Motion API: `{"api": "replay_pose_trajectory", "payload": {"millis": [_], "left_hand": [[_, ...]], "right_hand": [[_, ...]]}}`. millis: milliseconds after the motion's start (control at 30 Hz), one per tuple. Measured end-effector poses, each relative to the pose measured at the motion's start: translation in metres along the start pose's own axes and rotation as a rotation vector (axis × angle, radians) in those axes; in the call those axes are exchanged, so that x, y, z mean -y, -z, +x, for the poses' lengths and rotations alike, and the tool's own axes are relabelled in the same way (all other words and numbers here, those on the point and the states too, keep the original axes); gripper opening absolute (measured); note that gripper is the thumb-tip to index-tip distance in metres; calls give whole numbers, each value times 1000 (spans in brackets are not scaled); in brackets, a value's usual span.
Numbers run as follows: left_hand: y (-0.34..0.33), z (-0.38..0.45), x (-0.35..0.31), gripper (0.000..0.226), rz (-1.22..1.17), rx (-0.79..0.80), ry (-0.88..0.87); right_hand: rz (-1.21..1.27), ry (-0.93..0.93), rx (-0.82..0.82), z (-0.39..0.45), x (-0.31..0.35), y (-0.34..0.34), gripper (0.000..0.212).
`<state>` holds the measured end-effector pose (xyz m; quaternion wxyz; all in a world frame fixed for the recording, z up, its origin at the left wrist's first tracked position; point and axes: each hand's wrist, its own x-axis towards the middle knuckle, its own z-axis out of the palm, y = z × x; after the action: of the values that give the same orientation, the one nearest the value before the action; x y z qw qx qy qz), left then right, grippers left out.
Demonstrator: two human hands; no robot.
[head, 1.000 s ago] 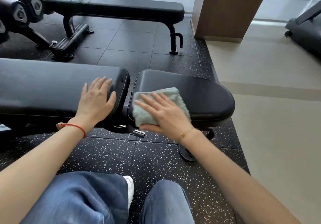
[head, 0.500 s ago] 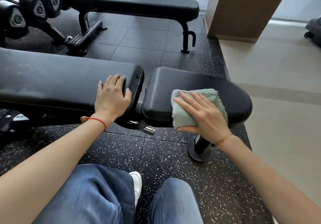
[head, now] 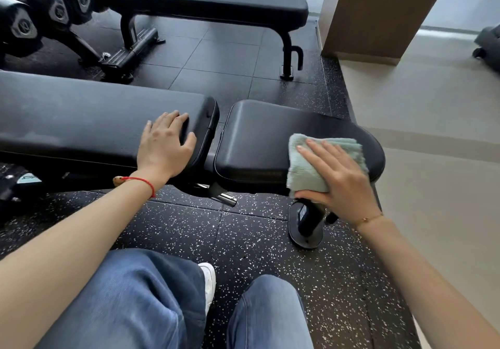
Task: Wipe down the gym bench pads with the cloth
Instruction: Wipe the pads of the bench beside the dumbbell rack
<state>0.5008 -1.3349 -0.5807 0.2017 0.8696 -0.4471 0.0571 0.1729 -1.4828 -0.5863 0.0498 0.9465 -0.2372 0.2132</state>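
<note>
The right hand (head: 339, 178) is pressing the cloth (head: 305, 170) flat-fingered, thumb tucked under its near edge, on the seat pad (head: 257, 137), mid-wipe. The left hand (head: 165, 145) is resting relaxed on the long back pad (head: 81, 121), likely next to be wiped.

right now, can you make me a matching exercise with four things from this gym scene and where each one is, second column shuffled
Things:
1. cloth
2. left hand
3. dumbbells
4. white shoe

Places:
A. on a rack, far left
B. on the floor between the knees
C. under the right hand, on the seat pad
D. flat on the long back pad

Pairs: 1-C, 2-D, 3-A, 4-B
</note>
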Motion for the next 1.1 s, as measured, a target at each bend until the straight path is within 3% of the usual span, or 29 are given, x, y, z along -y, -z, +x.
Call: {"api": "replay_pose_trajectory", "payload": {"millis": [267,400,500,667,733,833,1000,1100], "left_hand": [[0,-1,-6,65,25,-6,4],[0,-2,-2,64,34,0,2],[-1,-2,-3,65,45,6,12],[-2,-1,-7,65,40,5,15],[-1,0,-7,64,35,-3,19],[-2,1,-7,63,21,-19,21],[7,17,2,63,79,-51,-103],[9,45,10,58,69,-90,-146]], "right_hand": [[-33,47,66,31,48,-19,88],[27,101,39,15,18,-9,84],[99,-46,39,2,-15,4,81],[150,-179,211,35,-16,2,89],[150,-176,273,64,-3,-8,95],[138,-104,368,104,29,-23,87],[286,33,312,107,13,-32,77],[307,-79,303,125,-18,-40,81]]}}
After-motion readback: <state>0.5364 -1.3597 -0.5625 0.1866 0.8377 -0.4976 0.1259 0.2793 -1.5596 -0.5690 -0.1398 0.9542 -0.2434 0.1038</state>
